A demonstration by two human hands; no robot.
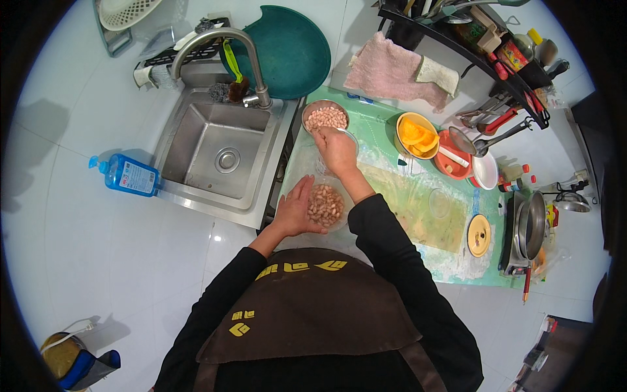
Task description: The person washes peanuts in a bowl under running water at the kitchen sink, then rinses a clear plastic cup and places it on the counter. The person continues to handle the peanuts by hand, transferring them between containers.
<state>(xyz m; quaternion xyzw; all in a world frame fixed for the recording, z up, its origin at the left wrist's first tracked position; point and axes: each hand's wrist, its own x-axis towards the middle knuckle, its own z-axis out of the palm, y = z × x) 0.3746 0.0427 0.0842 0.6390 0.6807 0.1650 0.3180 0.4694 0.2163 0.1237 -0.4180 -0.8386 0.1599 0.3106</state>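
Observation:
My left hand (pixel 294 209) cups the left side of a clear bowl (pixel 347 206), thumb along its near edge and fingers along its left wall. Reddish-brown peanuts (pixel 325 205), seemingly in liquid, fill the bottom of this bowl. Beyond it, my right hand (pixel 337 151) hovers with curled fingers at the near rim of a metal bowl (pixel 304 120). Pale pink peanuts (pixel 327 117) lie in that metal bowl. Whether the right fingers pinch anything is hidden. Another bowl (pixel 353 138) shows only its rim behind my right hand.
A steel sink (pixel 196 132) with a faucet (pixel 251 44) is left of the green-covered counter (pixel 372 127). Rightward are a yellow bowl (pixel 402 117) with orange pieces, a red bowl (pixel 453 169), a yellow lid (pixel 478 235) and a pan (pixel 531 225). A utensil shelf (pixel 470 51) overhangs the back.

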